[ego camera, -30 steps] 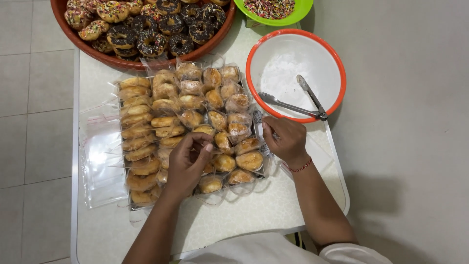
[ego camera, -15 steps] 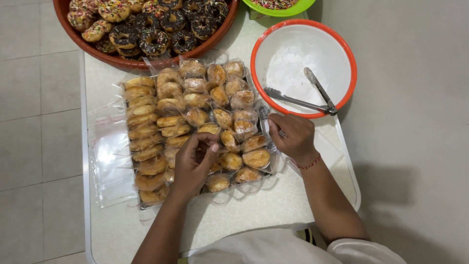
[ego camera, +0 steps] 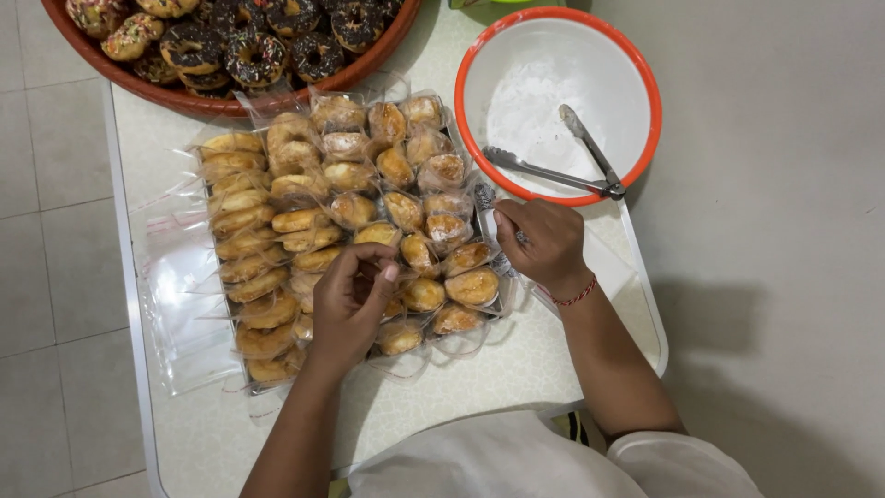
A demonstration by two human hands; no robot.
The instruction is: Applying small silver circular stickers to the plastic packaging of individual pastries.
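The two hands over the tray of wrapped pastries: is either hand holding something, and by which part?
The left hand curls over the wrapped pastries; its hold is hidden. The right hand seems to pinch a clear wrapper edge at the tray's right side.

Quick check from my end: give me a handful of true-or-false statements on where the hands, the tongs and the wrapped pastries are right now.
1. The metal tongs lie in the orange-rimmed white bowl. True.
2. The right hand holds the tongs. False: it rests at the right edge of the tray of clear-wrapped golden pastries, below the bowl.
3. The left hand is over the wrapped pastries. True.
4. The chocolate-glazed doughnuts sit in the white bowl. False: they fill a round brown tray at the top.
5. The right wrist wears a red string bracelet. True.
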